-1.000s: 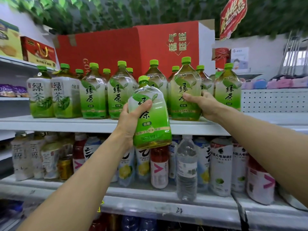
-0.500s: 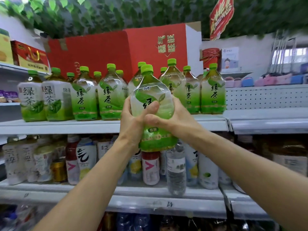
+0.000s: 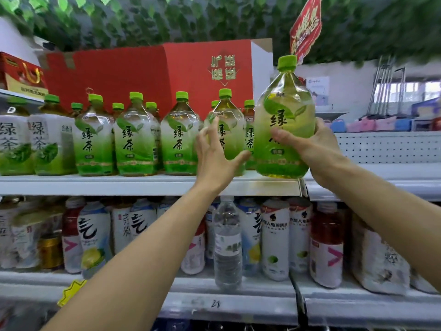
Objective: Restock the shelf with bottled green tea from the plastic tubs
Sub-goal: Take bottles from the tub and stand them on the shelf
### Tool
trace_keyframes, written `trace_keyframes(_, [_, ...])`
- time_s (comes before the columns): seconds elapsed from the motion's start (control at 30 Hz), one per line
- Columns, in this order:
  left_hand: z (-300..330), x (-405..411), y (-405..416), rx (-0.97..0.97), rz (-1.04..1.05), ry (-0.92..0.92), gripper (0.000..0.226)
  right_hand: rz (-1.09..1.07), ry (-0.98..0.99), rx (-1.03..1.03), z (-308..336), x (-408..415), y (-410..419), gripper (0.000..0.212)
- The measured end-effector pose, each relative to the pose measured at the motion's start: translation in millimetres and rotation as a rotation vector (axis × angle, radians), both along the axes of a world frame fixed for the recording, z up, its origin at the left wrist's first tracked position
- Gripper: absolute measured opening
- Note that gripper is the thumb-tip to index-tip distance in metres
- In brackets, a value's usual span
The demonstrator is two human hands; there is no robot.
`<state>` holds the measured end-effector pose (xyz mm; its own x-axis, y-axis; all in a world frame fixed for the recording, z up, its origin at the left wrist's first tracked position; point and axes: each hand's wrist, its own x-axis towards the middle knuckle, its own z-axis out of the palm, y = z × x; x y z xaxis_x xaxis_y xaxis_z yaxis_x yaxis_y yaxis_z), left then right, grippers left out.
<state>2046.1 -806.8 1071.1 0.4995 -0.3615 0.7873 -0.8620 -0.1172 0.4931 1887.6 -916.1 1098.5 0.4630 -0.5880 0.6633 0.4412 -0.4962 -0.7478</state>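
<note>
Right hand (image 3: 317, 149) wraps a green tea bottle (image 3: 284, 125), hovering upright over the shelf (image 3: 143, 185) edge's right end. Left hand (image 3: 214, 156), fingers spread, touches a shelved bottle (image 3: 229, 130). Looks like placement; next it needs a gap.

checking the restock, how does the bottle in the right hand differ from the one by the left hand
The held bottle is gripped by the right hand and raised at the shelf edge; the shelf bottle stands in the row, the open left hand around it. The held one sits higher and nearer. Both have green caps and matching labels.
</note>
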Motion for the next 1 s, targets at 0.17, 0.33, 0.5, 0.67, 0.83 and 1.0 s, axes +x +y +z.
trace_keyframes(0.17, [-13.2, 10.4, -28.7, 0.018, 0.273, -0.134, 0.112, -0.035, 0.058, 0.060, -1.8, 23.8, -35.9, 0.092])
trace_keyframes(0.33, [-17.7, 11.0, -36.4, -0.015, 0.386, -0.143, 0.107, 0.005, 0.153, 0.075, 1.0, 48.5, -62.0, 0.109])
trace_keyframes(0.5, [-15.3, 8.0, -39.3, -0.010, 0.437, -0.114, 0.105, 0.037, 0.231, 0.062, 3.6, 66.2, -77.1, 0.113])
trace_keyframes(0.67, [-15.8, 10.2, -41.0, -0.011, 0.446, -0.114, 0.106, 0.064, 0.272, 0.032, 5.9, 75.7, -80.6, 0.036])
trace_keyframes(0.83, [-17.1, 8.9, -40.4, -0.002, 0.446, -0.107, 0.107, -0.017, 0.343, 0.047, 7.2, 69.2, -69.5, 0.082])
trace_keyframes(1.0, [-19.5, 6.0, -30.8, 0.032, 0.412, -0.068, 0.109, -0.370, 0.452, -0.069, -0.6, 58.5, -35.4, 0.106])
